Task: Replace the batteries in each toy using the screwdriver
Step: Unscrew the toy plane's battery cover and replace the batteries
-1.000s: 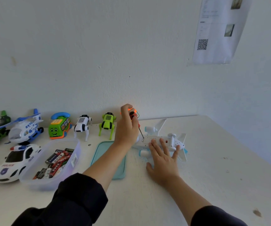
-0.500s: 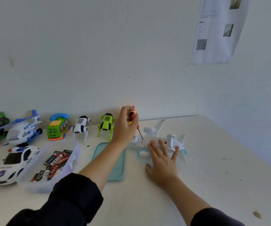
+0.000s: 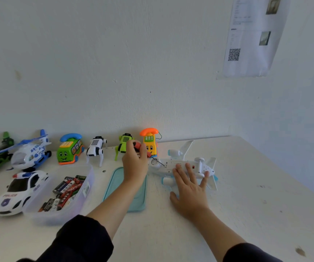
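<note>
Gripping screwdriver [image 3: 143,148] in left hand [image 3: 134,163], right hand [image 3: 190,188] flat on toy plane [image 3: 182,164]

Two bare forearms are seen, each ending in a bare hand: the left hand [image 3: 135,165] and the right hand [image 3: 190,188]. Dark, near-black sleeves are worn on both arms, pushed up toward the elbows, with soft rounded cuffs. No rings, watch or gloves are seen.
</note>
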Demonstrator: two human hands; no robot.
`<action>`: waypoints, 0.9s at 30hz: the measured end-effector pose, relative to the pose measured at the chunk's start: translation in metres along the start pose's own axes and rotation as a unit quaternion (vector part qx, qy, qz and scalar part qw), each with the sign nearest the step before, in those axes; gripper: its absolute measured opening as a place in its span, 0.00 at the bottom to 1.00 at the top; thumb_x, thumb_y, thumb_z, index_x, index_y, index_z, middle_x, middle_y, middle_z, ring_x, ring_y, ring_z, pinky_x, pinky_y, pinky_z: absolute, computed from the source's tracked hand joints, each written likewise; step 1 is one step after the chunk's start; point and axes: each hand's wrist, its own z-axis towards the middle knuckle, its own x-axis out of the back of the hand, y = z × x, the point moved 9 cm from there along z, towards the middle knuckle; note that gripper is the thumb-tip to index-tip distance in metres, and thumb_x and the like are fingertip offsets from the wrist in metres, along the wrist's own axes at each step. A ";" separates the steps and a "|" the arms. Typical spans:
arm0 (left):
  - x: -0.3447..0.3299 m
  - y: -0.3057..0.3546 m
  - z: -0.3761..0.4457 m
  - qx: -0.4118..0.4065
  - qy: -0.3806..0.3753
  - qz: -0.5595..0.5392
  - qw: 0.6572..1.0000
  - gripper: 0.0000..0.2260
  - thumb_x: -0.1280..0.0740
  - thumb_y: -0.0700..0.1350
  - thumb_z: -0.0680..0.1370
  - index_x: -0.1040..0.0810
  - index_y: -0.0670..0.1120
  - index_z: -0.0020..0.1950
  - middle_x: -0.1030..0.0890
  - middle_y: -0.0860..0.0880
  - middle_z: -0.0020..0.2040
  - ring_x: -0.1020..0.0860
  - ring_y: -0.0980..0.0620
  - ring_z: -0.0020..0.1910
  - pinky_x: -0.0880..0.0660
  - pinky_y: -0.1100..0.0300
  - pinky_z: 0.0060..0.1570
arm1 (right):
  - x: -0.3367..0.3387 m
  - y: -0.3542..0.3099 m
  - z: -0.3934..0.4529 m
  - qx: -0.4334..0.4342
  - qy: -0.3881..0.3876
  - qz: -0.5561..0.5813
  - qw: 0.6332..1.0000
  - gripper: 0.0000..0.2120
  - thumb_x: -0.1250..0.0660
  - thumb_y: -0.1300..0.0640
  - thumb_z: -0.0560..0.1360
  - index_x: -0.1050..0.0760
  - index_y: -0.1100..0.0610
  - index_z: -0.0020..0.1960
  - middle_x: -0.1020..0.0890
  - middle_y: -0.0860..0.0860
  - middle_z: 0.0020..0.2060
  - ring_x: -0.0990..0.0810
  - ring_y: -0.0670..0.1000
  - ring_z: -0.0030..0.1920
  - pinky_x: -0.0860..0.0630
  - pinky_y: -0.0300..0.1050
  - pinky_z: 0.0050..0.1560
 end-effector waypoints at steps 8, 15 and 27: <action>0.008 -0.036 0.006 0.132 0.032 -0.058 0.989 0.08 0.39 0.43 0.80 0.33 0.48 0.41 0.20 0.38 0.44 0.18 0.45 0.43 0.20 0.61 0.34 | -0.001 0.000 0.000 0.003 0.002 -0.005 1.000 0.32 0.46 0.41 0.66 0.26 0.55 0.64 0.26 0.52 0.66 0.33 0.56 0.69 0.51 0.67 0.65; 0.006 -0.054 0.001 0.219 0.057 -0.133 0.965 0.08 0.40 0.42 0.80 0.33 0.47 0.41 0.23 0.35 0.51 0.19 0.40 0.48 0.21 0.56 0.38 | 0.000 -0.001 0.001 0.006 0.023 -0.003 1.000 0.33 0.42 0.42 0.65 0.33 0.54 0.68 0.30 0.54 0.69 0.39 0.56 0.72 0.51 0.68 0.65; 0.003 -0.050 -0.003 0.258 0.057 -0.166 0.950 0.07 0.40 0.42 0.81 0.33 0.46 0.42 0.23 0.36 0.46 0.20 0.39 0.49 0.20 0.52 0.42 | -0.001 0.001 0.000 0.001 0.017 -0.007 1.000 0.32 0.46 0.42 0.66 0.27 0.55 0.65 0.28 0.54 0.67 0.41 0.55 0.72 0.50 0.69 0.64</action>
